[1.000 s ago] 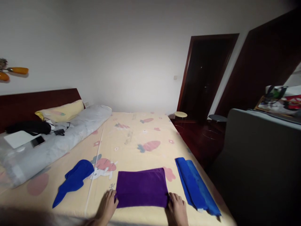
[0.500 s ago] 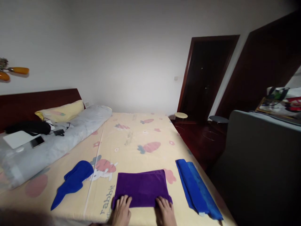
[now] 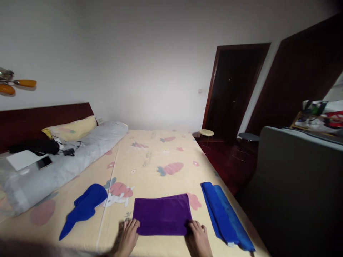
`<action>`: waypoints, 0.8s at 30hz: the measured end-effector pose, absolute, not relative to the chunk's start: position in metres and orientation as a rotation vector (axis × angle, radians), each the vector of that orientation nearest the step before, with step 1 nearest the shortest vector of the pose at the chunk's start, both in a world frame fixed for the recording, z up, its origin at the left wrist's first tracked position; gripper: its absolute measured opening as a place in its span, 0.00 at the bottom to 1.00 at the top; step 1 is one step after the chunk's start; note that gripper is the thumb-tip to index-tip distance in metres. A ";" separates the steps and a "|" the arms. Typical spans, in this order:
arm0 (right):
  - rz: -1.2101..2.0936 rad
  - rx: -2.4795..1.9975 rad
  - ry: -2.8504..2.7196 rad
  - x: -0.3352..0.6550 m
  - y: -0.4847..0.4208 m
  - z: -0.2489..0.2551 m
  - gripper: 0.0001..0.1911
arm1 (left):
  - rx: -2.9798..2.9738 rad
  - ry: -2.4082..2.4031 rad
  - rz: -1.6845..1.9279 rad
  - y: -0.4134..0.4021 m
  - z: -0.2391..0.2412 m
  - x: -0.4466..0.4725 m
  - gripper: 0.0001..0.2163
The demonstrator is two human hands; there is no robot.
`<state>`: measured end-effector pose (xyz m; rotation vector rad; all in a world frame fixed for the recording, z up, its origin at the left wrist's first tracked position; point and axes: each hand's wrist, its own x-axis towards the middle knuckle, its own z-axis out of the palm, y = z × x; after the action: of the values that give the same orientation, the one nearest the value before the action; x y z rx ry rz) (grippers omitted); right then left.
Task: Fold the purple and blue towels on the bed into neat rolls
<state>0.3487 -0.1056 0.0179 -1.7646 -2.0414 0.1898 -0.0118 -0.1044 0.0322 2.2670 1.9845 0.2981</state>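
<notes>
A folded purple towel lies flat near the front edge of the bed. My left hand rests at its near left corner, fingers stretched out and touching the cloth edge. My right hand is at the near right corner, fingers flat against the towel's edge. Neither hand lifts the towel. A folded blue towel lies to the right. A crumpled blue cloth lies to the left.
The bed has a cream sheet with carrot prints. A grey rolled quilt with a phone and pillows lies at the left. A grey sofa stands close on the right; dark doors and small stools are beyond.
My hands slid from on top of the towel's near edge outward to its two near corners. The towel stays flat in place.
</notes>
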 end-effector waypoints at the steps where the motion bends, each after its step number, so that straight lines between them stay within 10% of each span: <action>1: 0.252 -1.753 -2.049 0.352 -0.106 0.021 0.18 | 2.259 1.984 0.325 -0.105 0.037 -0.013 0.20; 24: 0.335 -1.486 -2.127 0.263 -0.100 0.010 0.24 | 2.113 1.927 0.119 -0.099 -0.008 0.076 0.29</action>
<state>0.2633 -0.0998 0.0097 -1.4855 -2.1272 0.3349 0.0762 -0.0985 -0.0081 2.1132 1.9267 0.1194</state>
